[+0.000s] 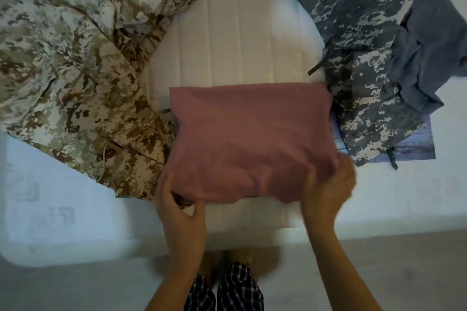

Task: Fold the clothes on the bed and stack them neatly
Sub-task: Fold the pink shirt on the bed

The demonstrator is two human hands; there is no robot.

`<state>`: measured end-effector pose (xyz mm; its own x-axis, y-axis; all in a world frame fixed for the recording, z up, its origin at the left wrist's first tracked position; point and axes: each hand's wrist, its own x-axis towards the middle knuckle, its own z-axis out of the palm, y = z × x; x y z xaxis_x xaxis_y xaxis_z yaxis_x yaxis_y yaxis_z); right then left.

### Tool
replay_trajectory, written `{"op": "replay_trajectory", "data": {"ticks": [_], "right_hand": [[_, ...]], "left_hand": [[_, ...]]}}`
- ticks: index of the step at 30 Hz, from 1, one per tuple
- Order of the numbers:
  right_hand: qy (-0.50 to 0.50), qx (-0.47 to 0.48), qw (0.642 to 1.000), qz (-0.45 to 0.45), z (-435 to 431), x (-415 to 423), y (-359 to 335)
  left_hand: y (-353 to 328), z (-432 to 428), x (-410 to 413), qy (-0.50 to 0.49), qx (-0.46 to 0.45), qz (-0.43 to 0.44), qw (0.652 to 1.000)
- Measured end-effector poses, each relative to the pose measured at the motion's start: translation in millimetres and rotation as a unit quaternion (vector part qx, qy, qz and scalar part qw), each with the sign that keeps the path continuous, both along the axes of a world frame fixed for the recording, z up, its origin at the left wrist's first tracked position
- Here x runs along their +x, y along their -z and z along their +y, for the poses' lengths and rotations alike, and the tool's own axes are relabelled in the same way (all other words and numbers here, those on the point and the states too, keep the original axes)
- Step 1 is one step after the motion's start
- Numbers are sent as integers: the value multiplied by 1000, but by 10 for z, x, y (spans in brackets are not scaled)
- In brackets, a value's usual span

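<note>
A dusty pink garment lies folded into a rectangle near the front edge of the white bed. My left hand pinches its near left corner between thumb and fingers. My right hand is blurred and grips the near right corner, fingers curled into the cloth. A tan desert-camouflage garment sprawls unfolded on the left. On the right lies a grey-blue camouflage garment, with a plain blue-grey garment partly over it.
The bed's front edge runs across the lower frame, with grey floor below it. My legs in checked trousers stand against the bed. A printed sheet pokes out under the grey-blue camouflage garment.
</note>
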<state>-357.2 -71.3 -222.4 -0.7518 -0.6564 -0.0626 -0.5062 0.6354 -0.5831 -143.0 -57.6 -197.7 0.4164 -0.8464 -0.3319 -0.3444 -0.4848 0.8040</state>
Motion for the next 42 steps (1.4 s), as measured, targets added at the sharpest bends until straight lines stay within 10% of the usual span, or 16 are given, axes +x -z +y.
{"op": "replay_trajectory", "data": {"ticks": [5, 12, 26, 32, 36, 39, 42], "right_hand": [[-380, 68, 919, 76, -125, 594, 287], [-449, 196, 867, 85, -53, 520, 805], [-472, 208, 857, 22, -103, 446, 731], [-445, 188, 858, -178, -103, 532, 455], [-283, 178, 807, -487, -179, 526, 20], [-87, 73, 721, -683, -279, 204, -141], [-25, -5, 735, -677, -305, -237, -193]], "left_hand": [[194, -451, 51, 138, 25, -113, 984], [476, -816, 391, 187, 140, -157, 960], [397, -779, 720, 122, 297, 272, 907], [-72, -755, 528, 100, 127, 174, 971], [-526, -698, 48, 217, 38, 84, 972], [-545, -569, -484, 401, 45, 42, 914], [-220, -458, -860, 578, 63, -31, 813]]}}
